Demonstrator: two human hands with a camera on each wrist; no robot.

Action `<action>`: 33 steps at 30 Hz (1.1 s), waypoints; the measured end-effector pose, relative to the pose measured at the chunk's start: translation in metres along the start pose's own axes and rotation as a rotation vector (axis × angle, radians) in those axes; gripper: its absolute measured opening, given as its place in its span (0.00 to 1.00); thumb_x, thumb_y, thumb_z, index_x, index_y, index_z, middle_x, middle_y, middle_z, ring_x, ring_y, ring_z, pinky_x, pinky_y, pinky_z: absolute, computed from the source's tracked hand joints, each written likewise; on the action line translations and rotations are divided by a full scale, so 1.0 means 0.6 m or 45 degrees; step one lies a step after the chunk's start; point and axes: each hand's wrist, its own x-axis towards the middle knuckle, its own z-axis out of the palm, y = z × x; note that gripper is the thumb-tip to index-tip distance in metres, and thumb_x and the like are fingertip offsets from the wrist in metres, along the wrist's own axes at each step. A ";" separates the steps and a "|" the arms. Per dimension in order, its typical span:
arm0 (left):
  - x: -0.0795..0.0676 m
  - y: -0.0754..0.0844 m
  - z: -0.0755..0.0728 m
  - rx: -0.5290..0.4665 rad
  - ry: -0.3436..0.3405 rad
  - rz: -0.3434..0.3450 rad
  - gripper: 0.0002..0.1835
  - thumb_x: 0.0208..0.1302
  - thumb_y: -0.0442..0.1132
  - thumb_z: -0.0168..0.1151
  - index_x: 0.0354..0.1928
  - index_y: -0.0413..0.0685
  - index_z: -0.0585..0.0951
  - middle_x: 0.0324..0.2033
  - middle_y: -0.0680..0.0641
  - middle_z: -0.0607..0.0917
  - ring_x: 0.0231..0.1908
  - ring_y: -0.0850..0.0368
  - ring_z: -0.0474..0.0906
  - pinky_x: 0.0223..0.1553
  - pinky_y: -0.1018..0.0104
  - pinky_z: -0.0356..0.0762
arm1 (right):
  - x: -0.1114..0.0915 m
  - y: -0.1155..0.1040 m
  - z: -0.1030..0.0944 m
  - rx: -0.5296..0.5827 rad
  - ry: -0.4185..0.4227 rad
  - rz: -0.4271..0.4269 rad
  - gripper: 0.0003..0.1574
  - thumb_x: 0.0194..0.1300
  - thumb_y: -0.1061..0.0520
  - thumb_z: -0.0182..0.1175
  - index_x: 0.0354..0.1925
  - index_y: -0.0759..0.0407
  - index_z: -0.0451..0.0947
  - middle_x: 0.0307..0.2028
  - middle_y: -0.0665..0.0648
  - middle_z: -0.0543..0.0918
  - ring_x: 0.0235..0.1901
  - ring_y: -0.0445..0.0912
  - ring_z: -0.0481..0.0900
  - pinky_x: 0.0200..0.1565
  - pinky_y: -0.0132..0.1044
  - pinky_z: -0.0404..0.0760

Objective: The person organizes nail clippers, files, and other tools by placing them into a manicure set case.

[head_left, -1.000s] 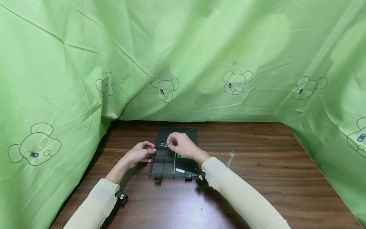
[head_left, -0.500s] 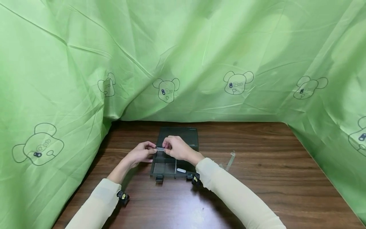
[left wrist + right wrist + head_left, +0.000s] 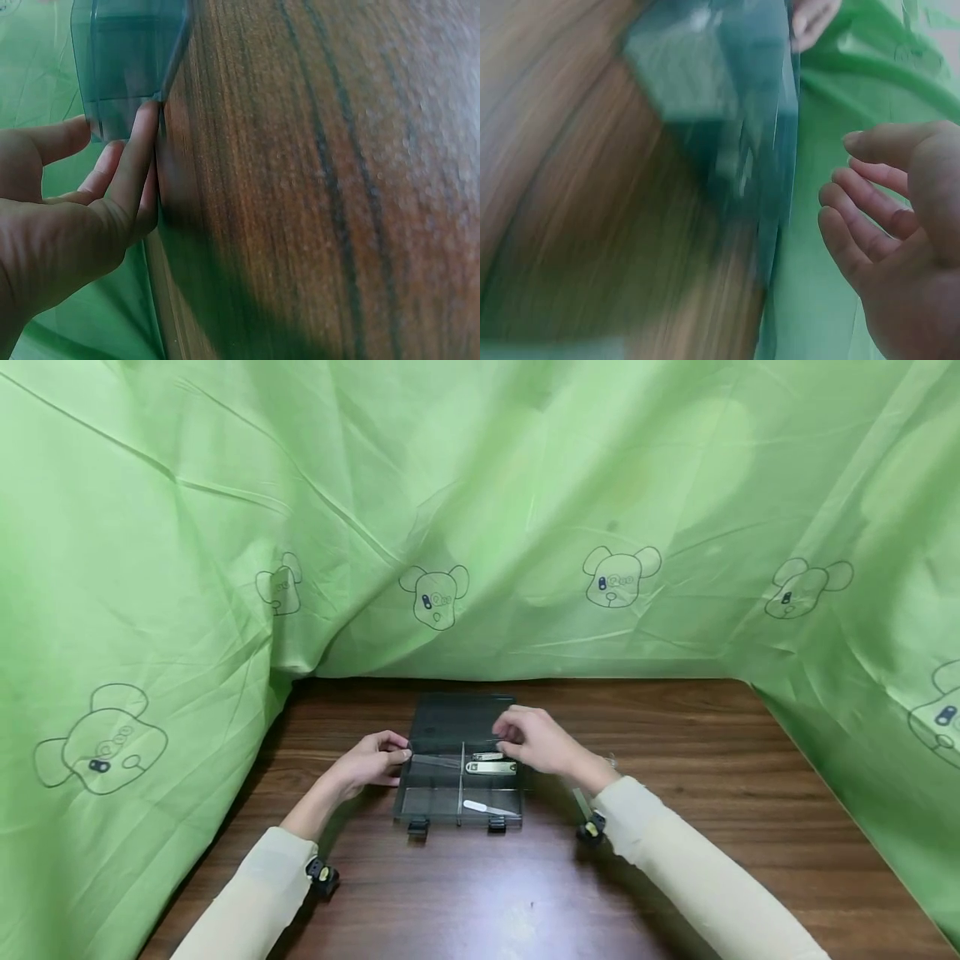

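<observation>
A dark translucent compartment box lies on the table with its lid folded back. My left hand holds the box's left edge, thumb on the rim; in the left wrist view its fingers touch the end wall. My right hand is above the box's right side, fingers loosely bent, nothing between them in the right wrist view. A thin clear strip lies in the back left compartment. Two nail clippers, the larger one in front, lie back right. A white-handled nail file lies front right.
Another clear strip lies on the wooden table right of the box, partly hidden by the right arm. Two black latches, one of them at the front left, face the near edge. Green curtain surrounds the table.
My right hand carried the clear strip left to the back left compartment, let it go there, and moved back right, uncovering the clippers. My left hand stayed at the box's edge.
</observation>
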 end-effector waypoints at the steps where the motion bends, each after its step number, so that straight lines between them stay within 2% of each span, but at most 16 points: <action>1: 0.000 0.000 0.000 0.001 -0.001 -0.001 0.21 0.80 0.35 0.60 0.65 0.30 0.69 0.55 0.36 0.78 0.51 0.48 0.81 0.44 0.56 0.89 | -0.013 0.011 -0.009 0.000 0.013 0.021 0.12 0.64 0.65 0.74 0.46 0.64 0.85 0.41 0.56 0.86 0.39 0.47 0.84 0.45 0.39 0.87; 4: 0.001 -0.001 0.001 0.004 0.002 -0.002 0.20 0.80 0.35 0.59 0.64 0.30 0.70 0.54 0.36 0.78 0.49 0.48 0.82 0.43 0.56 0.89 | -0.052 0.043 -0.035 -0.015 0.033 0.079 0.13 0.63 0.66 0.75 0.46 0.64 0.86 0.40 0.55 0.86 0.39 0.50 0.85 0.46 0.43 0.87; 10: 0.003 0.000 0.002 0.006 0.017 -0.001 0.19 0.80 0.35 0.59 0.64 0.31 0.71 0.55 0.36 0.79 0.49 0.50 0.82 0.43 0.57 0.89 | -0.124 0.090 -0.077 -0.099 0.036 0.124 0.12 0.62 0.68 0.74 0.45 0.64 0.86 0.39 0.54 0.86 0.38 0.49 0.84 0.44 0.43 0.87; 16: -0.001 0.004 0.003 0.011 0.013 0.013 0.19 0.79 0.35 0.60 0.63 0.30 0.70 0.53 0.36 0.78 0.47 0.50 0.81 0.41 0.57 0.89 | -0.182 0.126 -0.103 -0.073 0.029 0.221 0.13 0.62 0.70 0.73 0.46 0.66 0.85 0.40 0.58 0.87 0.41 0.52 0.85 0.46 0.51 0.87; 20: -0.002 0.006 0.004 0.013 0.020 0.013 0.19 0.79 0.35 0.60 0.63 0.31 0.71 0.53 0.37 0.78 0.48 0.50 0.80 0.42 0.56 0.89 | -0.207 0.139 -0.115 -0.084 0.047 0.266 0.14 0.62 0.70 0.74 0.46 0.66 0.85 0.41 0.58 0.87 0.42 0.53 0.85 0.47 0.53 0.87; 27: -0.002 0.003 0.002 0.017 0.030 -0.002 0.19 0.80 0.35 0.60 0.64 0.31 0.71 0.55 0.36 0.77 0.50 0.49 0.79 0.43 0.56 0.89 | -0.239 0.136 -0.110 -0.245 -0.038 0.160 0.18 0.61 0.67 0.75 0.50 0.61 0.86 0.45 0.54 0.85 0.46 0.53 0.83 0.49 0.52 0.84; 30: -0.002 0.000 0.002 0.024 0.028 -0.002 0.19 0.80 0.36 0.60 0.64 0.32 0.71 0.56 0.36 0.77 0.51 0.48 0.79 0.44 0.56 0.89 | -0.249 0.133 -0.103 -0.284 -0.075 0.155 0.19 0.62 0.66 0.75 0.52 0.60 0.87 0.47 0.53 0.84 0.48 0.51 0.81 0.50 0.53 0.83; 33: -0.001 -0.001 0.002 0.037 0.020 -0.001 0.20 0.80 0.37 0.60 0.64 0.32 0.71 0.56 0.35 0.77 0.51 0.48 0.79 0.45 0.55 0.89 | -0.255 0.133 -0.098 -0.314 -0.063 0.161 0.18 0.61 0.65 0.76 0.50 0.59 0.87 0.45 0.51 0.83 0.47 0.49 0.80 0.49 0.51 0.82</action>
